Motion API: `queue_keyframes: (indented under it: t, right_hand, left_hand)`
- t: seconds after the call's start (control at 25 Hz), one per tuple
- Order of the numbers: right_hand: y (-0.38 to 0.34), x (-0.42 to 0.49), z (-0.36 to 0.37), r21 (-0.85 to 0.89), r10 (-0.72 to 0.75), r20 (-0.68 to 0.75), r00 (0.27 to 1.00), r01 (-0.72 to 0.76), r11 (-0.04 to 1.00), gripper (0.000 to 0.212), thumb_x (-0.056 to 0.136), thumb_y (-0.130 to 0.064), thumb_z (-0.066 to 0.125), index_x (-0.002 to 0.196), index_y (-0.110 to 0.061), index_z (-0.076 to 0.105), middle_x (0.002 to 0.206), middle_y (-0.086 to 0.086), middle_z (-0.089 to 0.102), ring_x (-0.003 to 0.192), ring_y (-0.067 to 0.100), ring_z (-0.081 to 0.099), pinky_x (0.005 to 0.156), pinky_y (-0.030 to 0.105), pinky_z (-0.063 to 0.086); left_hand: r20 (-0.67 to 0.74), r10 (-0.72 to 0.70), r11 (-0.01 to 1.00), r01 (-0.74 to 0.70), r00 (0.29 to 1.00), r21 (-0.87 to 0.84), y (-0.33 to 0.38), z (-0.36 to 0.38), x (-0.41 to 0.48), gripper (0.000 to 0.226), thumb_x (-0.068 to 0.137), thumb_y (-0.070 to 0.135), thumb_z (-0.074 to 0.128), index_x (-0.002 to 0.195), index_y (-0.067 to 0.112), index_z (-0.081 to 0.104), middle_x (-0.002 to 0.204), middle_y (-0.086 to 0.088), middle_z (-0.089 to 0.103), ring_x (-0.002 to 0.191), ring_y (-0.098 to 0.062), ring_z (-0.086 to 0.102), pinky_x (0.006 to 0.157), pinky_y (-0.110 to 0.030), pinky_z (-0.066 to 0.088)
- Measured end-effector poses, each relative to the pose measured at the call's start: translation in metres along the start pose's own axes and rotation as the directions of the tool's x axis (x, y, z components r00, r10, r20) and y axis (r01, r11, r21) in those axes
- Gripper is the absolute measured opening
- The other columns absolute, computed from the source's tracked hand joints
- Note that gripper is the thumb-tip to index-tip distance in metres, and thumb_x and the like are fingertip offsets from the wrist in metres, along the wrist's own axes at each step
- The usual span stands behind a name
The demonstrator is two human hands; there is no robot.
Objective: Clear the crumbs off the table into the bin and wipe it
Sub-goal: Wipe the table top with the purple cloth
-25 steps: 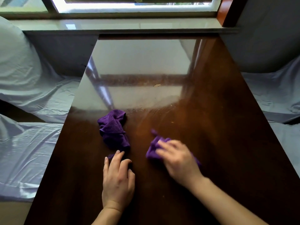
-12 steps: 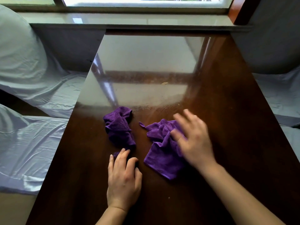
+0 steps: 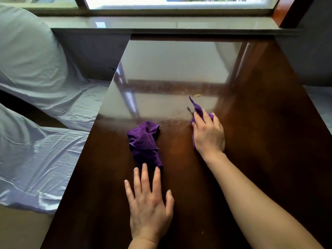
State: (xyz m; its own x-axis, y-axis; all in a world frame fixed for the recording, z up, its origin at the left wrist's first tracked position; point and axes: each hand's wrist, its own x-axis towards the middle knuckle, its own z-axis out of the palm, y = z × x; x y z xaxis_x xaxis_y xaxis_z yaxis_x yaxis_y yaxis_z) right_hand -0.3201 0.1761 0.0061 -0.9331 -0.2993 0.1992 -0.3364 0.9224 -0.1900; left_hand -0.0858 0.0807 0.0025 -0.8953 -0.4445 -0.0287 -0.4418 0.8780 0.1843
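Sheeting [image 3: 41, 112], pale blue and satiny, is draped over bulky shapes at the far left, beside the dark, glossy wooden table [image 3: 260, 141]. Along the top a window sill [image 3: 161, 24] is seen, and its bright window is mirrored in the far half of the tabletop.

Left of centre, 1 purple cloth [image 3: 143, 142] is left bunched in a crumpled heap on the wood, held by nothing. Just nearer than it, the left hand [image 3: 149, 205] is laid flat on the table, palm down and fingers [image 3: 144, 177] spread; nothing is gripped, and the tips of the middle fingers are placed at the near end of the heap, though contact cannot be confirmed.

Towards the right, a 2nd purple cloth [image 3: 198, 109] is pressed to the surface under the right hand [image 3: 208, 133], which is laid over it with fingers extended rather than clenched; most of the fabric is hidden beneath the palm, and 1 pointed corner is seen beyond the fingertips. Crumbs [image 3: 168, 122] are scattered in a thin line between the 2 cloths, and 1 pale flake [image 3: 196, 95] is seen just past the pointed corner.
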Motion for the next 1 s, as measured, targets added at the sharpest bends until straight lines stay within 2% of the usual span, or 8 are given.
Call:
queue_keyframes:
  t: [0.08,0.2,0.4,0.56,0.72,0.8,0.92,1.0]
  right_hand:
    - [-0.024,0.028,0.006,0.058,-0.011,-0.001,1.0,0.011,0.998,0.036,0.101,-0.037,0.043,0.132,-0.024,0.056,0.14,0.003,0.058,0.128,0.037,0.047,0.103,0.047,0.043]
    - [-0.058,0.044,0.013,0.084,-0.181,0.042,0.983,0.177,0.981,0.032,0.1,-0.041,0.042,0.12,-0.028,0.064,0.136,-0.003,0.062,0.128,0.034,0.046,0.103,0.043,0.037]
    - [-0.055,-0.009,-0.001,0.088,-0.516,0.063,0.854,0.51,0.855,0.031,0.096,-0.043,0.047,0.116,-0.032,0.069,0.138,-0.007,0.06,0.123,0.035,0.053,0.088,0.043,0.044]
    - [-0.028,-0.029,-0.004,0.003,-0.647,0.066,0.759,0.648,0.761,0.038,0.099,-0.042,0.041,0.124,-0.026,0.064,0.14,-0.003,0.059,0.118,0.035,0.055,0.086,0.043,0.048]
    - [-0.071,0.016,0.01,-0.054,-0.422,0.087,0.903,0.427,0.903,0.039,0.102,-0.034,0.036,0.135,-0.024,0.054,0.147,0.0,0.052,0.124,0.037,0.048,0.096,0.045,0.039]
    - [-0.078,0.018,0.017,-0.048,-0.428,0.071,0.901,0.432,0.901,0.036,0.101,-0.031,0.04,0.134,-0.025,0.056,0.146,0.0,0.053,0.123,0.037,0.049,0.093,0.045,0.041]
    - [-0.02,0.035,0.012,-0.103,-0.407,0.029,0.913,0.408,0.907,0.031,0.099,-0.033,0.046,0.125,-0.027,0.063,0.141,-0.001,0.058,0.112,0.036,0.056,0.082,0.043,0.045]
    - [0.046,0.052,0.002,-0.16,-0.178,-0.039,0.983,0.169,0.973,0.027,0.098,-0.034,0.049,0.117,-0.025,0.066,0.138,0.0,0.061,0.106,0.037,0.056,0.079,0.043,0.045]
  left_hand:
    - [0.034,0.006,0.999,-0.008,0.999,0.032,0.001,0.0,0.001,0.07,0.078,0.05,0.046,0.143,0.024,0.041,0.154,-0.015,0.034,0.144,-0.037,0.022,0.111,-0.066,0.02]
    - [0.052,0.016,0.998,-0.019,0.999,0.062,0.001,0.0,0.002,0.068,0.078,0.049,0.046,0.141,0.026,0.044,0.152,-0.016,0.037,0.142,-0.039,0.026,0.109,-0.067,0.022]
    - [0.065,0.013,0.998,-0.017,0.998,0.057,0.0,-0.001,0.0,0.066,0.079,0.049,0.044,0.14,0.026,0.046,0.151,-0.016,0.038,0.141,-0.039,0.028,0.108,-0.067,0.024]
    - [0.083,0.014,0.998,-0.02,0.996,0.067,0.0,-0.003,0.0,0.066,0.079,0.05,0.042,0.141,0.026,0.045,0.153,-0.016,0.035,0.142,-0.039,0.027,0.108,-0.067,0.023]
    - [0.066,0.015,0.998,-0.02,0.998,0.065,0.0,-0.002,0.003,0.067,0.079,0.05,0.044,0.142,0.027,0.044,0.153,-0.015,0.035,0.142,-0.038,0.027,0.109,-0.065,0.022]
    - [0.068,0.02,0.998,-0.024,0.997,0.057,-0.001,-0.003,0.003,0.067,0.079,0.05,0.043,0.142,0.028,0.044,0.153,-0.014,0.035,0.142,-0.037,0.028,0.11,-0.063,0.02]
    - [0.052,0.015,0.998,-0.017,0.999,0.056,-0.002,-0.003,0.001,0.066,0.08,0.05,0.042,0.142,0.029,0.043,0.153,-0.013,0.035,0.142,-0.036,0.027,0.11,-0.061,0.016]
    - [0.065,0.017,0.997,-0.021,0.998,0.07,-0.001,-0.003,0.001,0.066,0.08,0.051,0.041,0.142,0.029,0.042,0.153,-0.013,0.035,0.142,-0.037,0.027,0.11,-0.062,0.016]
